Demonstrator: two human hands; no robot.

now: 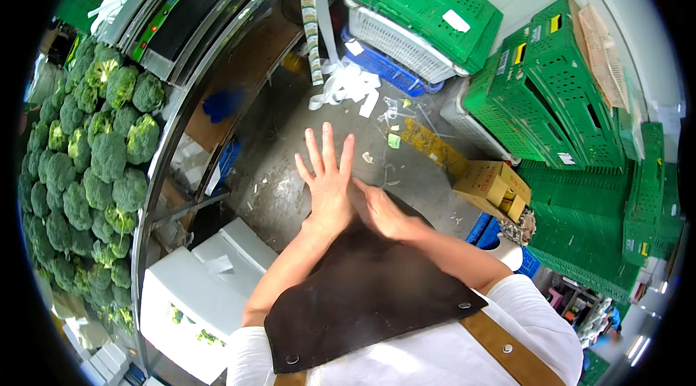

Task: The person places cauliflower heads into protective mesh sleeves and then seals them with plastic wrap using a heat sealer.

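Note:
My left hand (329, 185) is held out over the floor with its fingers spread and nothing in it. Close beside it on the right, my right hand (380, 207) points with one finger towards the left hand's thumb side; its other fingers are partly hidden, and I cannot tell whether it touches. Both hands are in front of a dark brown apron (370, 288) with tan straps. Broccoli heads (107, 156) lie piled on a metal-edged table at the left, beside a machine with a black surface (193, 11). A printed strip roll (311, 22) hangs down near white ribbon (345, 84).
Green plastic crates (565, 81) are stacked at the right; more crates (418, 0) stand at the top. An open cardboard box (492, 187) sits on the right. White foam boxes (185, 299) stand at the lower left. Scraps (394, 141) litter the floor.

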